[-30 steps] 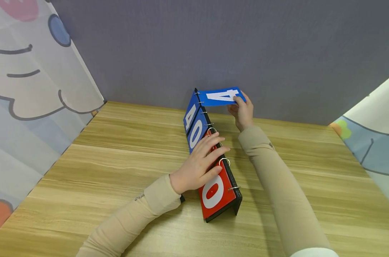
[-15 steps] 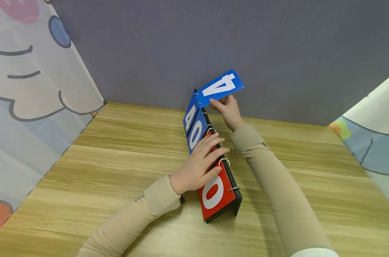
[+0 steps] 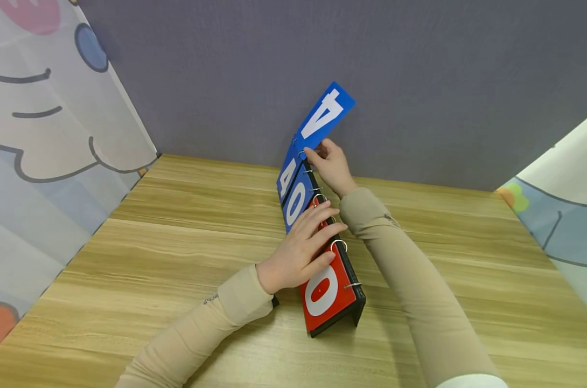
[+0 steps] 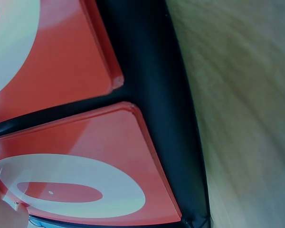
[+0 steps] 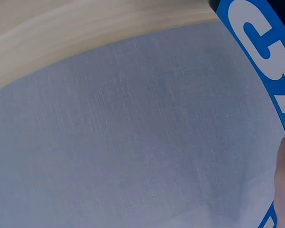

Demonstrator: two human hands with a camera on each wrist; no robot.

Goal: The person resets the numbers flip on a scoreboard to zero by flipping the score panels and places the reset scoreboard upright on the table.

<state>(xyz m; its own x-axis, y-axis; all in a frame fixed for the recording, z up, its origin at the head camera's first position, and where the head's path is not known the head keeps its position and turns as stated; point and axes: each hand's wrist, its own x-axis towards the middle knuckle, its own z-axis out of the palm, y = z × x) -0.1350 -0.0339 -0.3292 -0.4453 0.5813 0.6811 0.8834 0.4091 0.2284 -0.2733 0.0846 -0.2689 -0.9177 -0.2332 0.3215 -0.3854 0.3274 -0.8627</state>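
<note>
Head view: the blue "4" card (image 3: 324,115) is pinched near its rings by the right hand (image 3: 330,166) and raised steeply, its flip half done (not yet laid over). The scoreboard (image 3: 322,253) is steadied by the left hand (image 3: 298,249), fingers extended flat on the red cards (image 4: 80,166).

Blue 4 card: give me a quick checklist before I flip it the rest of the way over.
1. Right hand grips the blue 4 card near the rings: ok.
2. Card raised clear of the scoreboard: ok.
3. Left hand rests on the red cards, steadying the board: ok.
4. Card seated on both rings: cannot tell.
5. Table in front of the blue side free: ok.
</note>
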